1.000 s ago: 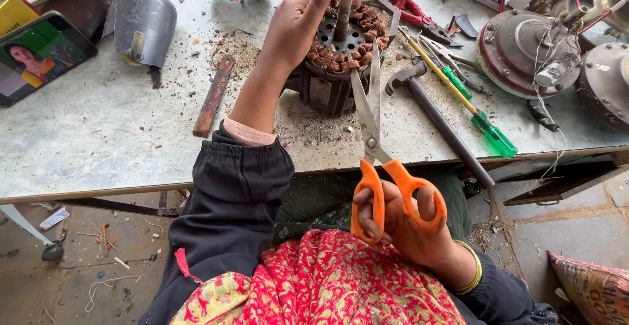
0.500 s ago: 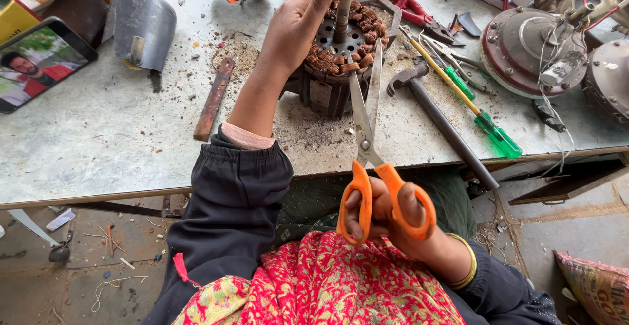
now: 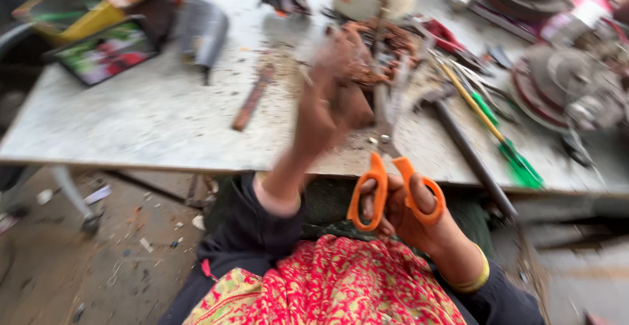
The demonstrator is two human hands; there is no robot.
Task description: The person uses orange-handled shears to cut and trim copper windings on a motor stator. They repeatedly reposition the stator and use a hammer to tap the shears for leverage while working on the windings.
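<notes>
The right hand point(image 3: 409, 217) sits low at the near edge of the view, just in front of the person's lap, its fingers threaded through the loops of a pair of orange-handled steel scissors point(image 3: 393, 187) and closed on them. The scissor blades point away from the body, up over the edge of the grey, dusty worktop point(image 3: 151, 122); motion blur hides whether the blades are parted.

The left hand point(image 3: 331, 99) is raised above the worktop, just left of the blades, badly blurred. Its fingers look curled around a dark, rust-brown lump point(image 3: 350, 105), though the blur makes it impossible to tell how firmly it grips. Behind the hand lies a round motor part wound with copper-coloured wire point(image 3: 386, 46), smeared by the blur.

A dark sleeve with a pink cuff point(image 3: 246, 233) covers the left forearm, a yellow bangle point(image 3: 475, 279) circles the right wrist, and red patterned cloth point(image 3: 334, 282) covers the lap.

To the right of the scissors, a long hammer with a dark handle point(image 3: 468, 158) lies slantwise on the worktop, and beside it a green-handled screwdriver point(image 3: 508, 151). Further right are round grey metal motor housings point(image 3: 563, 86). To the left of the raised hand lies a short rusty brown bar point(image 3: 252, 99), and further left a bent grey metal sheet point(image 3: 200, 30) and a tablet with a lit screen point(image 3: 105, 50).
</notes>
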